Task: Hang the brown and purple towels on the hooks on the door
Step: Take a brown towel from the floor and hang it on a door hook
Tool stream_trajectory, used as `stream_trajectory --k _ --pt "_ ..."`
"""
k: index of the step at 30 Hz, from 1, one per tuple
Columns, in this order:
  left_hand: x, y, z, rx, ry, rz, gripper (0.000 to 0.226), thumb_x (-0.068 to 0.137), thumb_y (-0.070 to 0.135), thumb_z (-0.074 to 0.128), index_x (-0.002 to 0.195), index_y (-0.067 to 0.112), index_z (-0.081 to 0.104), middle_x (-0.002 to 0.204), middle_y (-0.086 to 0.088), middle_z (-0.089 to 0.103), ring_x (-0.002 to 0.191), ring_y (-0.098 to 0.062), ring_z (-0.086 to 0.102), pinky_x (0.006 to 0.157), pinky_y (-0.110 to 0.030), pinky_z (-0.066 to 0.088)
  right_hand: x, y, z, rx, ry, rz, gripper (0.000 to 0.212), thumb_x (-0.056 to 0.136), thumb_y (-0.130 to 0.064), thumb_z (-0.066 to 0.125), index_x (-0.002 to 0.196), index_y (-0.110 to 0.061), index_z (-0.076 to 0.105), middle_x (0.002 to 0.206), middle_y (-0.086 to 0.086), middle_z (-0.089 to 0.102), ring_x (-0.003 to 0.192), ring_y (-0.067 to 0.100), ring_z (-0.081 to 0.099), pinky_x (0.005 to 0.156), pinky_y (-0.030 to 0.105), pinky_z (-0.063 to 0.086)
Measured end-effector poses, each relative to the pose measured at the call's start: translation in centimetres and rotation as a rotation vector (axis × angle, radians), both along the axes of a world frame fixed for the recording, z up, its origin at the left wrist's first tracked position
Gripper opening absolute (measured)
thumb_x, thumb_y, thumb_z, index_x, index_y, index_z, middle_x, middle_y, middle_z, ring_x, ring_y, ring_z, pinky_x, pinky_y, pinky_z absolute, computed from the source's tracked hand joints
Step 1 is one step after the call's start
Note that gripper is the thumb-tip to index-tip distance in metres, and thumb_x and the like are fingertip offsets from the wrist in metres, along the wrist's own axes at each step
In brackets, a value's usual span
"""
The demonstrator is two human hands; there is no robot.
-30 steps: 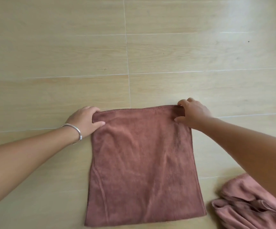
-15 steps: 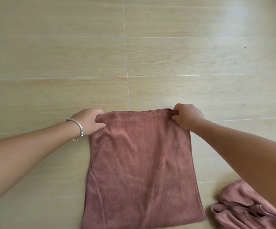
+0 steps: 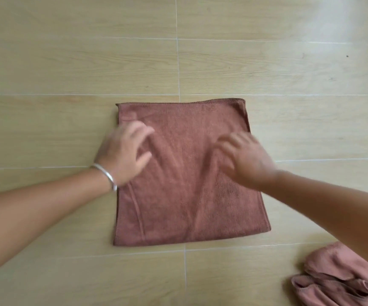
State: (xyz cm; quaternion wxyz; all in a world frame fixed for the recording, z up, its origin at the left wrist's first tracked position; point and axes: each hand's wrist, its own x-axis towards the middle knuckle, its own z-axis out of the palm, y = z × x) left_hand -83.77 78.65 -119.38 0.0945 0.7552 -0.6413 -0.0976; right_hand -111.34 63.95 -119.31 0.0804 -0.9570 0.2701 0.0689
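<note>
You look straight down at a pale wood-look floor (image 3: pixel 68 62), which fills your whole view.

Large rectangular tiles with a light tan grain run across it, split by thin whitish grout lines (image 3: pixel 178 51): long ones crossing side to side, short ones cutting between them in staggered rows. Soft daylight washes the upper right corner into a pale glare (image 3: pixel 344 21). A few small dark specks (image 3: pixel 347 56) dot the tiles on that side. No wall or furniture shows.
</note>
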Motion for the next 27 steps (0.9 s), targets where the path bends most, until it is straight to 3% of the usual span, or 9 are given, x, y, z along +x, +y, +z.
stream_trajectory --k 3,5,11,17,20,25,27 --pt "-3.8 6.0 -1.8 0.122 -0.065 -0.324 0.064 0.087 0.053 0.048 0.142 0.02 0.045 0.146 -0.006 0.045 0.134 -0.025 0.042 0.11 -0.048 0.035 -3.8 5.3 -0.9 0.06 0.179 0.23 0.059 0.085 -0.06 0.051 0.132 -0.024 0.056 0.138 0.005 0.053 0.13 0.026 0.047 0.112 0.05 0.031" --pt "-4.8 9.4 -3.0 0.185 -0.118 -0.466 0.07 0.088 0.059 0.04 0.144 0.018 0.042 0.15 -0.008 0.039 0.138 -0.025 0.037 0.111 -0.049 0.033 -7.0 7.6 -1.7 0.048 0.24 0.292 0.067 0.082 -0.062 0.051 0.135 -0.02 0.055 0.143 0.008 0.049 0.132 0.027 0.046 0.112 0.05 0.031" --pt "-4.5 15.0 -3.8 0.236 -0.207 -0.624 0.076 0.085 0.059 0.042 0.139 0.005 0.046 0.15 -0.015 0.036 0.138 -0.028 0.037 0.11 -0.053 0.033 -11.7 8.6 -2.0 -0.006 0.299 0.347 0.068 0.087 -0.055 0.042 0.14 -0.014 0.049 0.149 0.01 0.04 0.135 0.03 0.042 0.105 0.048 0.028" --pt "-3.4 15.6 -4.0 0.04 -0.154 -0.648 0.043 0.099 0.028 0.035 0.119 0.008 0.068 0.134 -0.01 0.057 0.124 -0.024 0.055 0.105 -0.042 0.04 -12.0 8.5 -2.7 -0.037 0.249 0.343 0.055 0.092 -0.04 0.039 0.139 -0.015 0.05 0.148 0.009 0.043 0.133 0.03 0.046 0.103 0.047 0.03" --pt "-3.4 15.2 -3.8 -0.013 -0.099 -0.634 0.04 0.084 0.009 0.046 0.116 0.01 0.07 0.132 -0.009 0.059 0.122 -0.022 0.056 0.097 -0.041 0.05 -12.3 8.5 -3.1 -0.056 0.275 0.35 0.055 0.093 -0.038 0.039 0.141 -0.013 0.048 0.149 0.011 0.041 0.134 0.031 0.044 0.103 0.049 0.031" --pt "-4.5 14.9 -1.7 0.09 -0.091 -0.543 0.044 0.077 0.01 0.044 0.109 0.012 0.073 0.125 -0.005 0.065 0.113 -0.019 0.063 0.091 -0.04 0.054 -11.4 9.7 -1.4 -0.032 0.342 0.29 0.055 0.085 -0.021 0.036 0.136 -0.011 0.054 0.145 0.011 0.047 0.13 0.031 0.049 0.102 0.051 0.044" --pt "-5.2 14.5 -0.2 0.127 -0.107 -0.469 0.043 0.078 0.014 0.04 0.103 0.012 0.076 0.117 -0.004 0.069 0.106 -0.019 0.067 0.088 -0.039 0.055 -10.6 10.4 0.1 -0.032 0.381 0.209 0.055 0.085 -0.018 0.033 0.136 -0.012 0.054 0.145 0.01 0.047 0.132 0.03 0.046 0.108 0.051 0.037"
